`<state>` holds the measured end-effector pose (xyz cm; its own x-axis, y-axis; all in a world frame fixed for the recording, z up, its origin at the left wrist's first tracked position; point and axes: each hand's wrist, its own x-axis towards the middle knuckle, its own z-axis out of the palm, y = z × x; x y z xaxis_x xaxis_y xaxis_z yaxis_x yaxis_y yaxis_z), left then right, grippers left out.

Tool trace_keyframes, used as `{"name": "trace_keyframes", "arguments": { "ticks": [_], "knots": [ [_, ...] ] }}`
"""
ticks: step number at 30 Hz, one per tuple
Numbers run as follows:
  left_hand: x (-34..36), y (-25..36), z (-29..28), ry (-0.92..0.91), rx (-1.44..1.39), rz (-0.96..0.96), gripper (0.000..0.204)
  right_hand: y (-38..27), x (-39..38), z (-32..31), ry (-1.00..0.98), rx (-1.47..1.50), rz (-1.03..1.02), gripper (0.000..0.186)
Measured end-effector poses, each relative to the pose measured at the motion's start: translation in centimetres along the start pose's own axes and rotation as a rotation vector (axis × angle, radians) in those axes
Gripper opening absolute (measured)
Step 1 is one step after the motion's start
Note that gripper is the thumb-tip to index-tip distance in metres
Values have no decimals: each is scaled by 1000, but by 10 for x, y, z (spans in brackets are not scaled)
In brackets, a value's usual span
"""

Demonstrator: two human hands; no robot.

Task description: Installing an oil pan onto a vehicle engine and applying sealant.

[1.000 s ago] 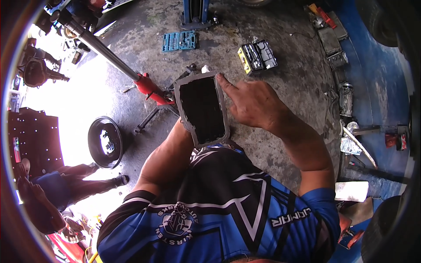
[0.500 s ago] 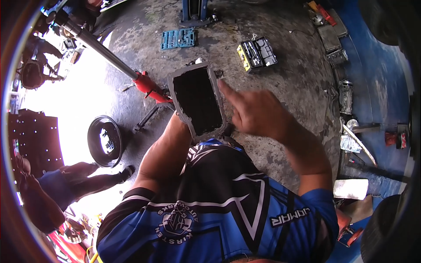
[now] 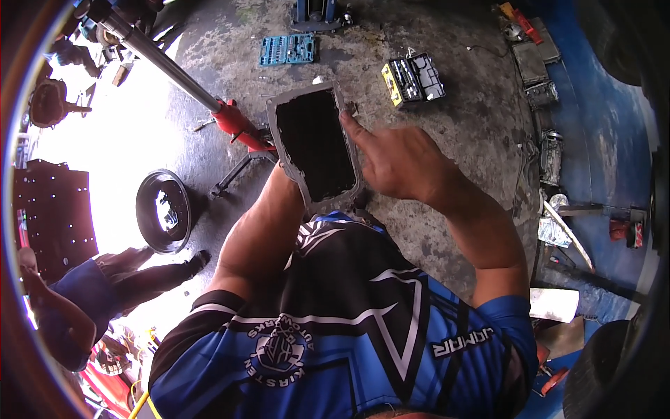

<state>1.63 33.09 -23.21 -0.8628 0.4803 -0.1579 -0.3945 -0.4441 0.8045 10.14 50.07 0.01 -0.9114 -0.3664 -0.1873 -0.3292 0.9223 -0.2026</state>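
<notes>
The blue and black shirt (image 3: 335,321) filled the near part of the view. Just past it, in front of the chest, was the pan (image 3: 315,143), tilted, its dark inside facing up and grey paste round its rim. The left hand (image 3: 287,183) was beneath it, mostly hidden — its grip could not be told. The right hand (image 3: 399,159) was partly open, the index finger out with its tip at the rim's right edge, the others bent inward. Beyond, on the stained floor (image 3: 474,126), a black basin (image 3: 145,209) stood to the left, near a co-worker's leg (image 3: 157,279). Farther off stood a red jack (image 3: 229,120), then a yellow and black toolbox (image 3: 393,85) — and, beyond that, a blue socket set (image 3: 287,50).
</notes>
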Motion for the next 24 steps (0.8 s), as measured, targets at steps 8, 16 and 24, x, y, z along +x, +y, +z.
{"name": "trace_keyframes", "arguments": {
  "ticks": [8, 16, 24],
  "knots": [
    [15, 5, -17, -11, 47, -17, 30, 1, -36, 30, -31, 1, -51, 82],
    [44, 6, -8, -2, 95, -2, 30, -15, -52, 63, 90, -22, -122, 87],
    [59, 12, 7, 41, 143, 50, 30, -42, -38, 69, 109, -44, -223, 83]
  ]
}}
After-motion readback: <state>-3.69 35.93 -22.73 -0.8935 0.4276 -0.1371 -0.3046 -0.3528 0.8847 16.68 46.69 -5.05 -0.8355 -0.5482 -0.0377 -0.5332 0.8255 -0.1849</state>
